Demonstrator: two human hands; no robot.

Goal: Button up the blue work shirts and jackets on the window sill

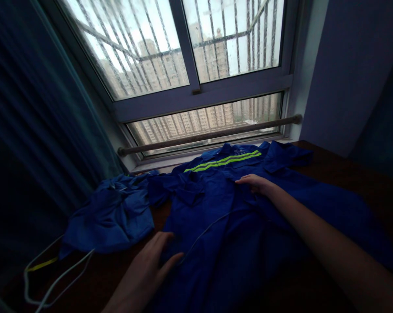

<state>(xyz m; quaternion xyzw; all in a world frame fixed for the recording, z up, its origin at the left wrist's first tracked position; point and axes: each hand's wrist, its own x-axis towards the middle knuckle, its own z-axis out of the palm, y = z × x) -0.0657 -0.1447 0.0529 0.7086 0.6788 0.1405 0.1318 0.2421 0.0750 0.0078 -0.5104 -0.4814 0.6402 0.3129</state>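
Observation:
A dark blue work shirt (212,221) is spread out below me, with a collar and short sleeve showing near its upper left. My left hand (150,258) is at its lower left edge, thumb and forefinger apart. On the right part of the cloth, my right hand (257,184) has its fingers curled in on a fold of the shirt. A thin pale cord (204,232) curves over the fabric from beside my left thumb towards the right. Behind lies another blue garment with yellow-green reflective stripes (224,161); where the two garments part is hard to see in the dim light.
To the left lies a blue cloth bag or garment (118,217), with white cords (55,289) looping near it. A dark brown surface (340,167) carries everything. Beyond are a barred window (196,93), a horizontal rail (212,135) and a blue curtain (46,108).

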